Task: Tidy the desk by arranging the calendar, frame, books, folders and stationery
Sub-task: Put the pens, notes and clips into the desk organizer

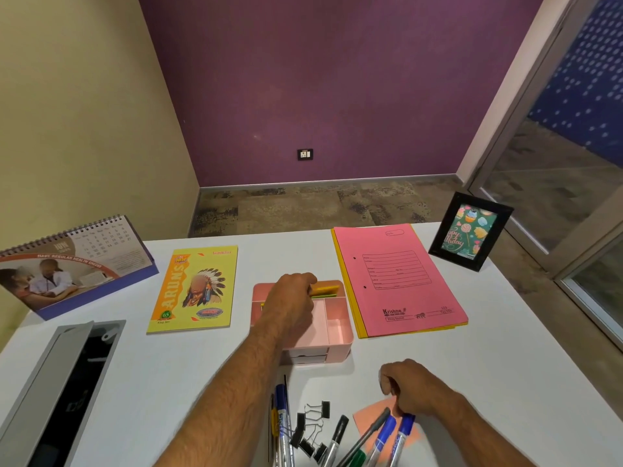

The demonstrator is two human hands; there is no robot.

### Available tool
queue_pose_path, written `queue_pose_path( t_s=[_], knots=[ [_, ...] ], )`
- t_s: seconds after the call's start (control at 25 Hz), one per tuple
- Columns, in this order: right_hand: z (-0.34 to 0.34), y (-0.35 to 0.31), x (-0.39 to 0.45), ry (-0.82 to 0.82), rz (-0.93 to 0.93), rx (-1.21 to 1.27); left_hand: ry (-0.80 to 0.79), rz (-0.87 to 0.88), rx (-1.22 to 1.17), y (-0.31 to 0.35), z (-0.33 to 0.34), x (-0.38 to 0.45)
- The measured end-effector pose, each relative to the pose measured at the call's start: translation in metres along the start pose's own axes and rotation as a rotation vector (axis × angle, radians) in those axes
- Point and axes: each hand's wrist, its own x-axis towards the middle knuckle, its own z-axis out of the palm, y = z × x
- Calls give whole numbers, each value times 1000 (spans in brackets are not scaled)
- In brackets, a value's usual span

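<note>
My left hand (292, 298) reaches into the pink desk organizer (337, 328) at mid-desk and grips a yellow and orange sticky-note pad (324, 288) in its back compartment. My right hand (413, 387) is near the front edge, its fingers curled down onto the edge of a salmon-pink note pad (369, 419). Several markers and pens (381, 439) and black binder clips (312, 429) lie around that pad. A desk calendar (72, 264) stands at the far left, and a yellow book (195, 288) lies beside it. Pink and yellow folders (397, 281) lie right of the organizer. A black photo frame (470, 232) stands at the back right.
A grey cable-tray flap (57, 382) stands open in the desk at the front left. The white desk (505, 365) ends at the right beside a glass partition (573, 197). Beyond its far edge is carpeted floor and a purple wall.
</note>
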Motion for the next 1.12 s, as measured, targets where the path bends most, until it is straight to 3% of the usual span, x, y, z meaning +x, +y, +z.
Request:
queue_pose_path(
  t_s=[0.24,0.44,0.56,0.72,0.84,0.92,1.0,1.12],
  knots=[
    [-9,9,-5,128,-58,139,33,32,-74,-10,5,-1],
    [-21,6,-7,401,-51,481,-35,171,-242,-8,0,-14],
    [-29,-5,-3,482,-103,742,-131,247,-333,-4,-6,-26],
    [-33,-30,4,538,-162,962,-183,290,-280,0,-6,-26],
    [-29,-42,11,599,-132,1050,-118,310,-228,2,-9,-22],
    [-17,-44,15,691,-88,962,-63,324,-205,2,-15,-18],
    [3,-41,17,815,-30,673,1,316,-186,0,-22,-13],
    [33,-27,21,736,58,219,103,326,-146,-4,-34,-5]
  ],
)
